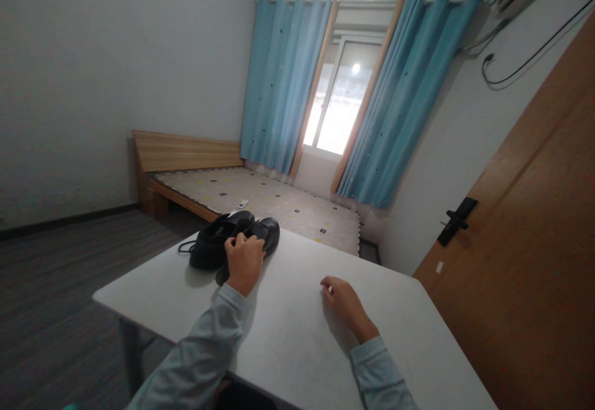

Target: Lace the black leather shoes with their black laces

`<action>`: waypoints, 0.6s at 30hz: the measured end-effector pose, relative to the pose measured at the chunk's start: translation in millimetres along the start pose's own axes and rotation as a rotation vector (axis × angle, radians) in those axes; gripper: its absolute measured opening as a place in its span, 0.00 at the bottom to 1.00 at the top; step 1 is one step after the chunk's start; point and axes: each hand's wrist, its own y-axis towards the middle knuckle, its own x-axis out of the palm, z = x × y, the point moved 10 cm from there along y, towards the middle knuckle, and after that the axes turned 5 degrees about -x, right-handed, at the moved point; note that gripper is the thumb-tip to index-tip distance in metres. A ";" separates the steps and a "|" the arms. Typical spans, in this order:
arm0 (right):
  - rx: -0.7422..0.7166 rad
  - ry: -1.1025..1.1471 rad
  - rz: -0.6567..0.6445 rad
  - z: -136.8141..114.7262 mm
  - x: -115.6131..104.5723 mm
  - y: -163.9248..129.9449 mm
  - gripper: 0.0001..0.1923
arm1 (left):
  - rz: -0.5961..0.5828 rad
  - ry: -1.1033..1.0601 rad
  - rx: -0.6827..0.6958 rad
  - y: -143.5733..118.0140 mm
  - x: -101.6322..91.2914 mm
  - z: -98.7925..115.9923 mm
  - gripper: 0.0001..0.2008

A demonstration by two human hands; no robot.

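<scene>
A pair of black shoes stands side by side on the white table [288,329], toward its far left part. The left shoe [204,252] has a dark loop, like a lace, sticking out to its left. Over the right shoe [272,234] is my left hand [245,262], its fingers closed on the shoe's upper and hiding the middle of it. My right hand [346,304] rests on the tabletop to the right, apart from the shoes. Its fingers are curled in, and nothing shows in them.
Behind the table is a bed [307,211] with a patterned mattress and a small white remote [242,204] on it. A wooden door [525,255] with a black handle stands close on the right. Blue curtains [283,81] flank the window. Dark floor [51,311] lies left.
</scene>
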 end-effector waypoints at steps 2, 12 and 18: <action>0.005 0.004 -0.007 1.7 1.6 -0.1 0.14 | 0.034 -0.010 -0.006 1.3 -1.1 -0.1 0.08; -0.009 0.025 0.020 0.5 -0.1 -0.5 0.13 | 0.216 -0.093 0.077 -3.3 -24.0 19.7 0.10; -0.002 0.026 0.088 3.5 -8.9 -0.3 0.14 | 0.297 -0.166 0.283 -19.5 -34.6 56.5 0.09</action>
